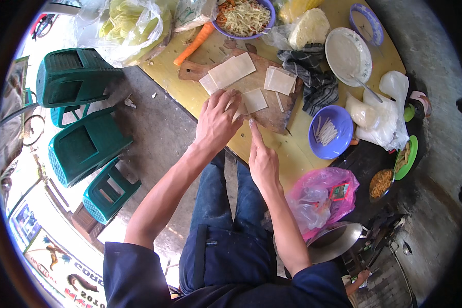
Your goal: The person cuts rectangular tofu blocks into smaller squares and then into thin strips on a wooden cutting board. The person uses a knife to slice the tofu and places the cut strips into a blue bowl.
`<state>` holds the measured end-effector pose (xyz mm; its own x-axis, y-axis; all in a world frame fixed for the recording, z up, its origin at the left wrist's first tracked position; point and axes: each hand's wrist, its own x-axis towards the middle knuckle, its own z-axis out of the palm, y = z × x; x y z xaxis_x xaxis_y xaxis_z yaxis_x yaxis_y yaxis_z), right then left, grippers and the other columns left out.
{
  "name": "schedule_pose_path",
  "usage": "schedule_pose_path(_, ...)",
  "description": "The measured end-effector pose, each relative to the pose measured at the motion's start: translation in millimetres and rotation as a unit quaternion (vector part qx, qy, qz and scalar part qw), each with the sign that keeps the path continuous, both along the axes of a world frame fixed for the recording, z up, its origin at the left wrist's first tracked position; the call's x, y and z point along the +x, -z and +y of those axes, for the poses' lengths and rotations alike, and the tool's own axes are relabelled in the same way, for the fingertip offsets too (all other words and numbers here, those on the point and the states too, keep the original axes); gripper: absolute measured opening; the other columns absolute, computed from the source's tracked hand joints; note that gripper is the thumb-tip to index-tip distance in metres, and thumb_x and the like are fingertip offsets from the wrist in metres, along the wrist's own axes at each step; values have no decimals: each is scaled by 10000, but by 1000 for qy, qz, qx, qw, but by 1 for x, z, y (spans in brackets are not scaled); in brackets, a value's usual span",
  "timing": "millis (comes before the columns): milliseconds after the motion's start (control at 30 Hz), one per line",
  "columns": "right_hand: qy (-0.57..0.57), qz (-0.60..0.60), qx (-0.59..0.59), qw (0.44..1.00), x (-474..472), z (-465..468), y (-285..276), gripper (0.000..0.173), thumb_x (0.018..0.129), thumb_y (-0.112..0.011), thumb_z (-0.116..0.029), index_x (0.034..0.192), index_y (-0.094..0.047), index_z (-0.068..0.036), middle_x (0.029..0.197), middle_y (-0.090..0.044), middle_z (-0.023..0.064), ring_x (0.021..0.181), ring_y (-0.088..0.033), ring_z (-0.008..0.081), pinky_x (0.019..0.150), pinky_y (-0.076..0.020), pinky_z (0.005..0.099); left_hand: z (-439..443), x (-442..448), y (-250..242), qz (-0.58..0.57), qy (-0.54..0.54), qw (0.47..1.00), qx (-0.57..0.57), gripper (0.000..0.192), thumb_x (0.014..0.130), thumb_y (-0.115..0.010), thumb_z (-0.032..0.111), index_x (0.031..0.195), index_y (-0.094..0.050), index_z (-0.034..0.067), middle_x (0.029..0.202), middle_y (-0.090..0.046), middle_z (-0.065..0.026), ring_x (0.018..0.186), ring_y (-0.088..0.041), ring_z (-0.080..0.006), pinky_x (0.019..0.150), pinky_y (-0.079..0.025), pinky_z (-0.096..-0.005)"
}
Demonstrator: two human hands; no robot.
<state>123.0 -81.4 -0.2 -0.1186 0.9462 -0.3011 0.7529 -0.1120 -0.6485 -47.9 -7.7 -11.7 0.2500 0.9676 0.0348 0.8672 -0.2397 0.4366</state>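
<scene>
My left hand rests on the near edge of a wooden cutting board, its fingertips and thumb holding down a thin pale dough sheet. A square sheet lies beside those fingers. Farther up the board is a stack of long sheets; a pile of smaller cut sheets and a narrow strip lie to its right. My right hand is at the board's near edge, index finger extended and the others curled; whether it holds something is hidden.
A blue bowl of white strips stands right of the board, near a dark cloth and a white bowl with a spoon. Beyond are a carrot and shredded vegetables. Green stools stand left; a wok sits at lower right.
</scene>
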Motion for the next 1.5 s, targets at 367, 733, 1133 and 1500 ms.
schedule_pose_path(367,-4,52,-37,998,30,-18,-23,626,1026,-572,-33,1608,-396,-187,690,-618,235,634,-662,418,569,-470,516,1,3,-7,-30,-27,999,-35,558,823,-805,203,1333,-645,44,1371,-589,-100,1295,-516,-338,1091,-461,-444)
schedule_pose_path(733,-33,33,-27,999,1,37,-13,570,1041,-556,-106,1589,-403,-146,661,-634,248,635,-681,429,569,-486,538,8,4,-13,-68,-63,993,-71,577,754,-850,164,1291,-677,39,1283,-618,-124,1212,-549,-344,1043,-475,-429)
schedule_pose_path(1133,-45,-7,-25,999,-1,38,-6,583,1027,-578,-105,1582,-412,-168,681,-660,249,654,-693,431,573,-517,536,10,2,-11,-75,-65,992,-79,548,749,-851,170,1265,-707,57,1271,-627,-108,1207,-557,-328,1033,-485,-429)
schedule_pose_path(1500,-12,-5,-15,1000,8,10,-2,577,1040,-565,-85,1585,-435,-222,647,-596,254,621,-664,438,576,-466,541,6,3,-11,-54,-58,994,-71,531,793,-832,202,1286,-687,68,1301,-606,-89,1244,-537,-313,1011,-476,-429)
